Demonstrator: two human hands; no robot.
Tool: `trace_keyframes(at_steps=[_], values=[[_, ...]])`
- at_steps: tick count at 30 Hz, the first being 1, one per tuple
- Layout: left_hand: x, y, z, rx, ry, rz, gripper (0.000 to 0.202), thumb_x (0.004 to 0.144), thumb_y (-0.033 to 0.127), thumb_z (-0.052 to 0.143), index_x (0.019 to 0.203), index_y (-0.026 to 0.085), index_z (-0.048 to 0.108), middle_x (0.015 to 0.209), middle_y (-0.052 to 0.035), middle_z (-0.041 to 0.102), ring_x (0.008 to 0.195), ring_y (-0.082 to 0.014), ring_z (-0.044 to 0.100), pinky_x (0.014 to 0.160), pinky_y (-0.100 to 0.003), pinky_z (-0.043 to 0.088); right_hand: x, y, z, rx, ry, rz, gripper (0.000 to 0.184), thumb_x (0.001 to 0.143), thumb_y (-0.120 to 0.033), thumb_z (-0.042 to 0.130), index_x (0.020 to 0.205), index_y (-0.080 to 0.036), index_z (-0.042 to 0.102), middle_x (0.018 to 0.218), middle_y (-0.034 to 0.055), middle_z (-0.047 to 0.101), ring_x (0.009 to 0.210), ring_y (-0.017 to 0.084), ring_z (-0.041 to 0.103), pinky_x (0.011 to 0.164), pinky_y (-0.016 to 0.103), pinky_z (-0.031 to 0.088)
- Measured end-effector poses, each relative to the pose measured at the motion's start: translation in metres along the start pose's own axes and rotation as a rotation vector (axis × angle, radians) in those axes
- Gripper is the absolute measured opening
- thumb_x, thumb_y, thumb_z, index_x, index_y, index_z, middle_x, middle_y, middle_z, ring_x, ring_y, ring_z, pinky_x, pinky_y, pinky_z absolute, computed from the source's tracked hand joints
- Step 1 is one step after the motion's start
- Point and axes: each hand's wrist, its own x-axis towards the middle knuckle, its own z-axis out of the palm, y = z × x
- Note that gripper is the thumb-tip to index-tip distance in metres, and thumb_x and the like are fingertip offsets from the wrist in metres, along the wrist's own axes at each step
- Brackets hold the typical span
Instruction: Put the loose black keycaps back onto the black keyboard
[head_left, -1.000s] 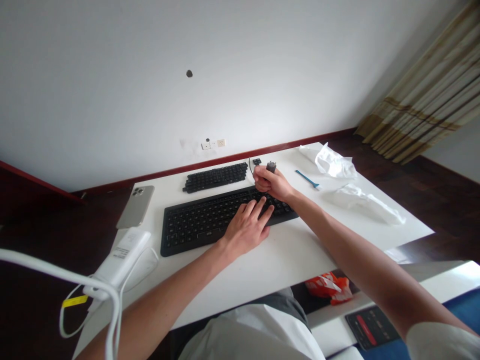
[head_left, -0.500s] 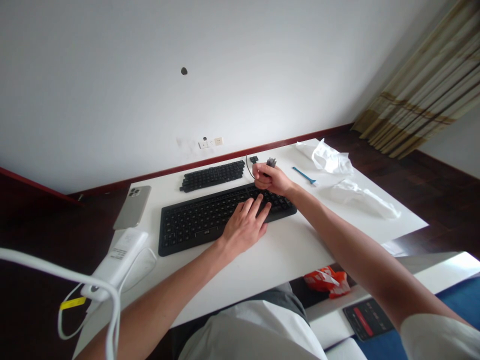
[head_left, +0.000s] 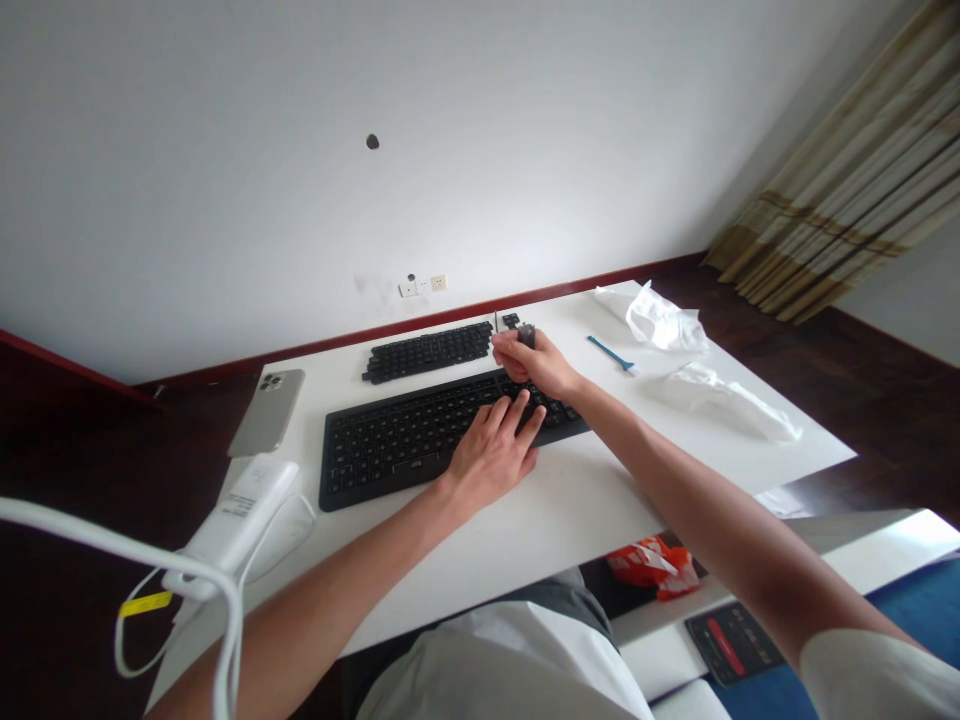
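Note:
A black keyboard lies across the white table. My left hand rests on its right half, fingers spread flat over the keys. Just above the keyboard's far right part, my right hand is closed in a fist around what looks like a bundled dark cable. A short dark end of it sticks up beside the thumb; most is hidden by the fingers. Behind the keyboard lies a block of loose black keycaps, with a small separate group of keycaps to its right.
A blue tool lies to the right, near crumpled white wrapping. At the left are a phone and a white power strip with its cable. An orange bag sits below the table's front edge.
My right hand has shifted slightly left, its wrist turned, and less of the dark cable shows. My left hand stays on the keyboard.

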Motion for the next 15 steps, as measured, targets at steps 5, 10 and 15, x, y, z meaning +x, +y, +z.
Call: trace_keyframes(at_steps=[5, 10, 15], values=[[-0.001, -0.001, 0.001, -0.002, 0.008, 0.003, 0.056, 0.106, 0.041, 0.048, 0.157, 0.018, 0.047, 0.161, -0.0178, 0.048, 0.135, -0.033, 0.052, 0.106, -0.045, 0.046, -0.001, -0.006, 0.013, -0.324, 0.041, -0.005, 0.048, 0.097, -0.059, 0.063, 0.071, -0.018, 0.063, 0.049, -0.0054, 0.042, 0.047, 0.01, 0.037, 0.049, 0.026, 0.032], [-0.002, -0.002, -0.001, -0.006, 0.014, 0.008, 0.056, 0.107, 0.041, 0.046, 0.157, 0.017, 0.046, 0.156, -0.0178, 0.052, 0.135, -0.0325, 0.052, 0.105, -0.045, 0.047, 0.005, -0.008, 0.024, -0.549, 0.062, 0.013, 0.049, 0.095, -0.059, 0.063, 0.068, -0.017, 0.067, 0.052, -0.0028, 0.047, 0.051, 0.011, 0.043, 0.052, 0.027, 0.034], [-0.003, -0.002, -0.003, -0.006, 0.013, 0.003, 0.056, 0.106, 0.041, 0.047, 0.156, 0.016, 0.047, 0.155, -0.0173, 0.053, 0.134, -0.0323, 0.052, 0.104, -0.044, 0.048, 0.004, -0.007, 0.027, -0.566, 0.112, 0.006, 0.049, 0.093, -0.057, 0.065, 0.065, -0.017, 0.068, 0.049, -0.0026, 0.046, 0.05, 0.012, 0.042, 0.051, 0.028, 0.032]])
